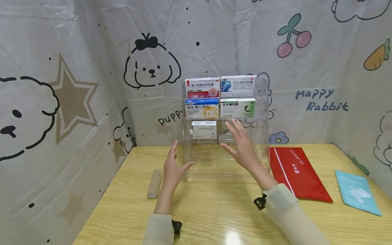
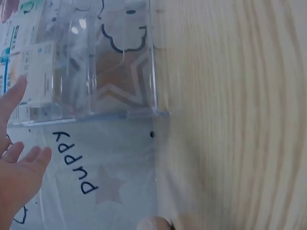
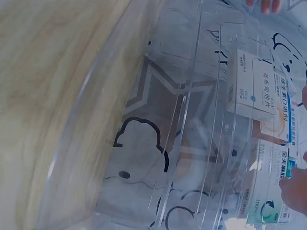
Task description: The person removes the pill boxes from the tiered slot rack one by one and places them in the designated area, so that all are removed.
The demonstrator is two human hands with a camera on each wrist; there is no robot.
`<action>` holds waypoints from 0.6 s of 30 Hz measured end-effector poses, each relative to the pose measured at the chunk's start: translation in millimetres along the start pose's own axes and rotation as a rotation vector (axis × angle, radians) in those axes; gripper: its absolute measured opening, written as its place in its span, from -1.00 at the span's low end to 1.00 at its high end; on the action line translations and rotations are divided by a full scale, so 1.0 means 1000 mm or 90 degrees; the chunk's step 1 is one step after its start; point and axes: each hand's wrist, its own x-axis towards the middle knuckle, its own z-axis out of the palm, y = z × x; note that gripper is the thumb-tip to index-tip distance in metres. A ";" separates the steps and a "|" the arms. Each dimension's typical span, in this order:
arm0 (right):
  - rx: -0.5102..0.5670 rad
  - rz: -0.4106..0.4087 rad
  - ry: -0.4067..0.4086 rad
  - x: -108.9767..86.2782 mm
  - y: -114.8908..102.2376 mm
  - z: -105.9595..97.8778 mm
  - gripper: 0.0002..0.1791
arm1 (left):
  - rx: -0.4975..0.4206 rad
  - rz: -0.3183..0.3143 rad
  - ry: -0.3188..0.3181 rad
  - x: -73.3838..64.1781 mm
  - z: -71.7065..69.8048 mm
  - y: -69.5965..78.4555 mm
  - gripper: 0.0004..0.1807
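Observation:
A clear tiered rack (image 1: 220, 177) stands on the table with several medicine boxes on its steps. On top are a red-and-white box (image 1: 202, 88) and a white box with a blue head picture (image 1: 239, 86). Below them sit a blue-and-yellow vitamin D box (image 1: 201, 109) and a green-and-white box (image 1: 238, 108). One small white box (image 1: 204, 130) occupies the left of the third step. Fingers spread, my left hand (image 1: 172, 170) is beside the rack's left side, holding nothing. My right hand (image 1: 244, 149) reaches before the rack, fingertips just under the green-and-white box; contact is unclear.
Left of the rack lies a cardboard-coloured tube (image 1: 154, 184). To the right are a red pouch (image 1: 300, 173) and a light-blue packet (image 1: 357, 192) on the wooden table (image 1: 214, 211). A patterned curtain (image 1: 208, 51) hangs close behind and along both sides.

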 end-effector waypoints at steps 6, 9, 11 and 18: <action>0.064 -0.016 0.010 0.016 0.005 0.010 -0.23 | -0.030 -0.015 -0.023 0.004 -0.003 -0.012 -0.12; 0.072 -0.022 0.022 0.024 0.007 0.014 -0.31 | -0.025 -0.020 -0.042 0.006 -0.003 -0.015 -0.15; 0.077 -0.024 0.026 0.029 0.008 0.018 -0.35 | -0.018 -0.026 -0.054 0.006 -0.003 -0.018 -0.18; 0.072 -0.018 -0.011 0.047 0.012 0.029 -0.39 | -0.015 -0.036 -0.088 0.007 -0.003 -0.025 -0.24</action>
